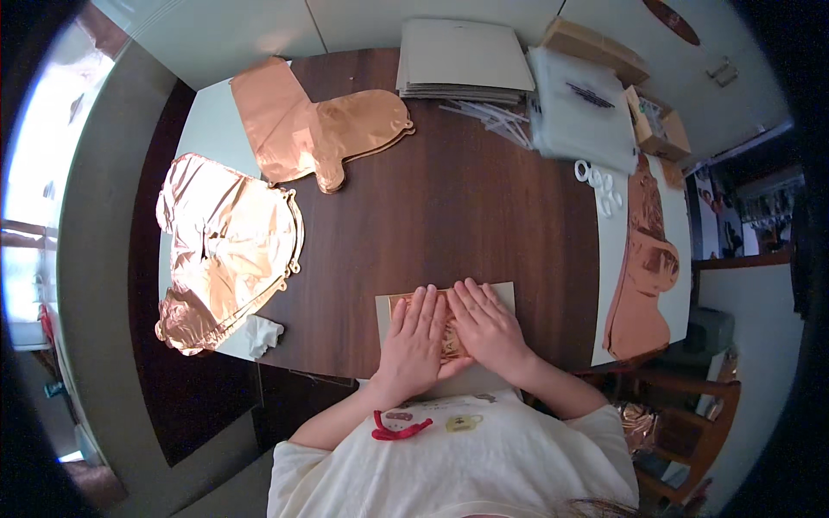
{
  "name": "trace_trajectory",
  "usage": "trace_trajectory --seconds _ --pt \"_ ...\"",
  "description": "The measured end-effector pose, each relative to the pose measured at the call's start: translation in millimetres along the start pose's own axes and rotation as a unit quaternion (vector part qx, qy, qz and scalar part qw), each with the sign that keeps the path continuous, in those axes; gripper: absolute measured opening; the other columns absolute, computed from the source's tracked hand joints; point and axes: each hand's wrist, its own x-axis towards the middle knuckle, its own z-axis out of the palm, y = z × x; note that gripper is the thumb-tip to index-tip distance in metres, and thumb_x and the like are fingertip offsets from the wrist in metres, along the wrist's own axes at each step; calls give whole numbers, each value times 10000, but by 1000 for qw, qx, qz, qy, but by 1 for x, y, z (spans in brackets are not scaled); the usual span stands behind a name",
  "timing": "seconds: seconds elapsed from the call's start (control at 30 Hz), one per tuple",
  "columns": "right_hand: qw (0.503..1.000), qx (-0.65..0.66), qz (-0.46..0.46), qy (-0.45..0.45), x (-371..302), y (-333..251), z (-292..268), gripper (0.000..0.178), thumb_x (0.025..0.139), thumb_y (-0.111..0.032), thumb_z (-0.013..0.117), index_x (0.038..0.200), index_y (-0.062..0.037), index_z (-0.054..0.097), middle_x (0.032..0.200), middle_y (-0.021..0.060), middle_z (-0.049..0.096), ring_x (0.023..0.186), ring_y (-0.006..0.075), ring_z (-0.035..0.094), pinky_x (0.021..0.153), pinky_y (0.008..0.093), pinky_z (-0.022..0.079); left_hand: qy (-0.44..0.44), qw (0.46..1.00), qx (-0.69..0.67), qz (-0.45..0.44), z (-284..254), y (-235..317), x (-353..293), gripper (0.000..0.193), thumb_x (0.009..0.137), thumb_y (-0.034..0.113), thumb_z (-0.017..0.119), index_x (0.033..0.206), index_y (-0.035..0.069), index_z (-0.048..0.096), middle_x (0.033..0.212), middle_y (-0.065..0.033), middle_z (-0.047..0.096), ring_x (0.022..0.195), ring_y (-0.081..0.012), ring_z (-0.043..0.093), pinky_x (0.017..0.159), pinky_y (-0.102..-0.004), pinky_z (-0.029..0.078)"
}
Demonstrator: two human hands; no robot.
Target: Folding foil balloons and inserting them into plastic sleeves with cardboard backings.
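Note:
At the table's near edge, my left hand [412, 347] and my right hand [489, 332] lie flat side by side, fingers stretched out and pointing away from me. Under them is a piece of shiny rose-gold foil [450, 339], mostly covered by my palms and fingers. It rests on a light grey-beige card sheet [384, 324], whose edges show around my hands. The foil looks like a folded, flat foil balloon, but its full shape is hidden.
Flat rose-gold foil balloons [229, 250] [298, 129] lie on the left, with crumpled white tissue [263, 335] nearby. More foil balloons [639, 298] lie right. Behind are stacked card sheets [465, 56], white straws [492, 119], clear plastic bags [579, 108], white ribbon rolls [598, 179] and an open carton [661, 125].

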Motion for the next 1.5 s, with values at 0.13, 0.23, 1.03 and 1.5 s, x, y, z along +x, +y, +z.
trace_trajectory --seconds 0.13,0.23,1.03,1.5 --pt "1000 -10 24 2 -5 1 1 466 832 -262 597 1210 7 543 1282 142 522 1252 265 436 1063 488 294 -8 999 -34 -11 -5 -2 -1 939 818 670 404 1337 -107 324 1401 -262 328 1357 -359 246 1113 -456 154" --pt "999 -21 38 2 -7 2 1 519 818 -319 621 1224 -7 538 1285 129 523 1253 257 438 1060 526 272 -19 999 -21 -26 -9 -4 -5 956 820 673 402 1340 -123 298 1408 -274 307 1357 -370 239 1113 -454 166" --pt "996 63 51 -49 -16 15 -16 942 666 -587 680 1315 38 404 1394 187 386 1318 291 346 1085 511 226 5 992 16 122 -25 -33 33 545 861 216 542 1352 38 387 1417 -98 379 1326 -273 330 1085 -448 259" --pt "991 28 80 -107 -17 17 -18 1139 598 -656 674 1397 35 249 1468 188 247 1381 297 207 1113 533 91 -27 995 76 50 -8 -29 23 771 881 542 405 1394 -22 288 1463 -166 283 1380 -288 219 1108 -508 116"
